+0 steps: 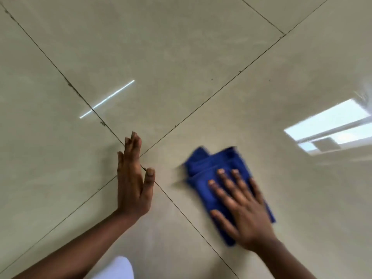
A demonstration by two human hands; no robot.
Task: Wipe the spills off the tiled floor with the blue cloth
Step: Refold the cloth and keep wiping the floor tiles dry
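**Right palm flat on the cloth, left hand braced on the floor**

From my remote seat I see mostly tiled floor (181, 67): big glossy beige tiles, with dark grout lines (211, 99) that cross just under the left hand. The gloss carries a bright window reflection (330, 129) at the right edge and a thin streak of light (106, 99) to the left. I cannot pick out any spill on the tiles in this view.

The blue cloth (213, 172) lies folded and bunched on the tile to the right of the grout crossing, its edges blurred. My right hand (243, 210) presses down on it, fingers (227, 180) straight and spread, palm over the cloth's near half; nothing is curled round the fabric.

My left hand (131, 184) is planted beside it on the floor, apart from the cloth, fingers straight and held together pointing away, thumb (149, 178) set off to the side. It holds nothing.

A small patch of white fabric (118, 268) shows at the bottom edge.
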